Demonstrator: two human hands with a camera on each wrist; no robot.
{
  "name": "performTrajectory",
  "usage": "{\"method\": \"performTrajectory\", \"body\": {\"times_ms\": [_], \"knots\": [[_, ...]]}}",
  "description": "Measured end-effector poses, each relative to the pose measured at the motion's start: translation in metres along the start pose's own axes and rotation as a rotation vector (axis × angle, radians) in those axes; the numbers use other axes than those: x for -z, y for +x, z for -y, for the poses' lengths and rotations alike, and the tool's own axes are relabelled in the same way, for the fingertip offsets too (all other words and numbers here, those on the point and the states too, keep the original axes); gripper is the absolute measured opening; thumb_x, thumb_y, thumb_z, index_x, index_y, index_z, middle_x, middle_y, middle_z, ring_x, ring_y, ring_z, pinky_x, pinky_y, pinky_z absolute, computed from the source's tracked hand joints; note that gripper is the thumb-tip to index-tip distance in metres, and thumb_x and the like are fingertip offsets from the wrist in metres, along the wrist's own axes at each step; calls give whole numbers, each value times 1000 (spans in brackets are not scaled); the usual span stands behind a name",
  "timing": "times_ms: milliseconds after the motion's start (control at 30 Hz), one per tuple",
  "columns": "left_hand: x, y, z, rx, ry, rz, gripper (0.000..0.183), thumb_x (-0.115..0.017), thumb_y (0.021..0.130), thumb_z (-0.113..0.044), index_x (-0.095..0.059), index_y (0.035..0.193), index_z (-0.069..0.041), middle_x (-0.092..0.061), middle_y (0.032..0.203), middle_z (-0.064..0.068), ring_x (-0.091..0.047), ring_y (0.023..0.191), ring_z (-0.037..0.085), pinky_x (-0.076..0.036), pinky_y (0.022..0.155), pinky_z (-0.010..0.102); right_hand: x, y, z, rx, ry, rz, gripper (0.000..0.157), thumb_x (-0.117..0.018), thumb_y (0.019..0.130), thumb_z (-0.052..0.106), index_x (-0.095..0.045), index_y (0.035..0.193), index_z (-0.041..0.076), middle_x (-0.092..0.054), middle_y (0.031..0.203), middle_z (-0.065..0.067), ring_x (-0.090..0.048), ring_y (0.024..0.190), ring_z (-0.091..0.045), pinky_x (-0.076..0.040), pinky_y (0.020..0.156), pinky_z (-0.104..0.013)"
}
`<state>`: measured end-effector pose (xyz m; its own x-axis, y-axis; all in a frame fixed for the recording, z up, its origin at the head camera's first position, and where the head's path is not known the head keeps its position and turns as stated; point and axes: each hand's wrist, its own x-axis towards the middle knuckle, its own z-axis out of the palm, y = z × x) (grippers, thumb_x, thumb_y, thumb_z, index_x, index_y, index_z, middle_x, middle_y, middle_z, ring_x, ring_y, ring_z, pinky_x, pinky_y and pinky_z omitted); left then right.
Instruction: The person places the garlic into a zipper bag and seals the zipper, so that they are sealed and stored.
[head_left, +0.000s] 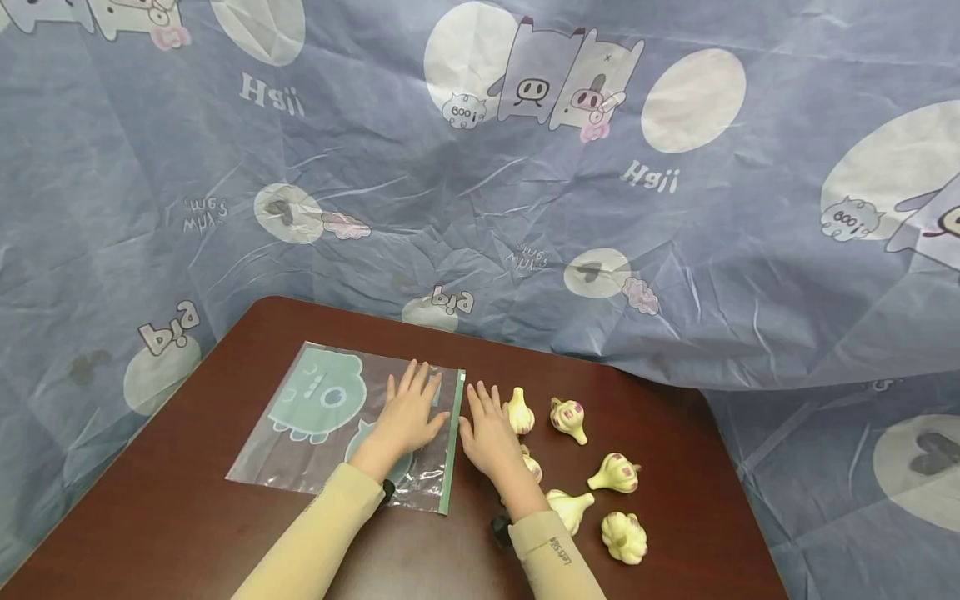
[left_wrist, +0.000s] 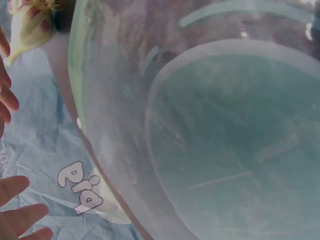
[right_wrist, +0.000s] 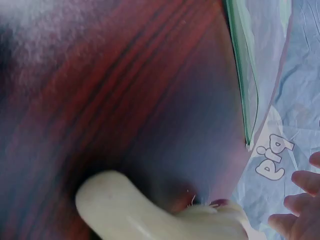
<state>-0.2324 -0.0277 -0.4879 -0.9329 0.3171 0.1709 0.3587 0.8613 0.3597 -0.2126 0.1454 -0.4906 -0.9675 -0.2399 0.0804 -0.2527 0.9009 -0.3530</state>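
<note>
A clear zip bag (head_left: pixel 262 454) with teal cartoon prints lies flat on the table, its green zip edge (head_left: pixel 453 450) facing right. My left hand (head_left: pixel 405 423) is over the right part of the bag, fingers straight and spread. Just right of the zip edge is my right hand (head_left: pixel 489 437), fingers also extended, holding nothing. Beside it are several garlic bulbs, among them one near the fingertips (head_left: pixel 520 412) and one partly hidden by the hand. The left wrist view shows the bag's film (left_wrist: pixel 115 125) close up; a pale garlic bulb (right_wrist: pixel 200 225) fills the bottom of the right wrist view.
More garlic bulbs lie farther right, such as a purple-marked garlic bulb (head_left: pixel 618 472) and another garlic bulb (head_left: pixel 624 537) nearer the front. The dark red-brown table (head_left: pixel 150 500) has rounded far corners. A blue-grey printed cloth (head_left: pixel 420 208) hangs behind it and down its right side.
</note>
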Motion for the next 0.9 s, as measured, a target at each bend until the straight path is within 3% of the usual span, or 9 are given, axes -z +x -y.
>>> {"method": "performTrajectory", "body": {"times_ms": [233, 467, 667, 900], "knots": [[-9, -1, -1, 12, 0, 16, 66, -63, 95, -37, -42, 147, -4, -29, 158, 23, -17, 150, 43, -19, 114, 72, -9, 2, 1, -8, 26, 7, 53, -47, 103, 20, -34, 150, 0, -34, 156, -23, -28, 145, -45, -30, 116, -59], [-13, -3, -3, 58, -50, 41, 64, -63, 95, -31, -41, 148, -3, -31, 156, 26, -20, 148, 45, -21, 115, 69, -16, 0, 3, -90, 103, 33, 51, -47, 103, 18, -36, 149, -3, -37, 153, -25, -34, 142, -44, -36, 114, -54], [-16, -3, -4, 104, -77, 64, 63, -63, 95, -30, -41, 147, -2, -30, 156, 28, -23, 147, 45, -25, 116, 65, -18, 0, 5, -142, 180, -12, 50, -52, 100, 14, -40, 146, -3, -44, 147, -26, -48, 132, -42, -46, 105, -54], [-23, -2, -7, 115, -77, 42, 63, -64, 95, -32, -43, 145, -1, -31, 155, 27, -23, 147, 45, -26, 116, 66, -20, -2, 1, -158, 212, -56, 49, -53, 99, 12, -42, 144, -5, -46, 145, -27, -49, 131, -42, -45, 106, -54]]}}
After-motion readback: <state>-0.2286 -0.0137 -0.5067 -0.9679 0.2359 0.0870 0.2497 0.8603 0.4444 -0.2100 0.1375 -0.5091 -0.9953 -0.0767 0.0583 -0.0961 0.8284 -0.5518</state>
